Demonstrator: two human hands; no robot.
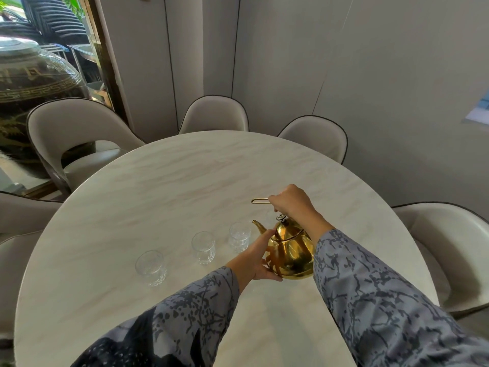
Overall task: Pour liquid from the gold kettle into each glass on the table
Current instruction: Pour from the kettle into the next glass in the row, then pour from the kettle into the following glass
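The gold kettle (292, 250) stands on the round marble table (185, 186), spout pointing left toward the nearest glass. My right hand (289, 201) grips its thin wire handle from above. My left hand (258, 256) is pressed against the kettle's left side and base. Three clear cut glasses stand in a row to the left: the right glass (239, 237) just beyond the spout, the middle glass (203, 247), and the left glass (150, 267). No liquid stream shows at the spout.
Beige chairs ring the table: one at far left (76, 133), two at the back (214, 115) (315, 136), one at right (447, 239). A large dark glass jar (31, 83) stands behind the left chair. A wall runs close behind.
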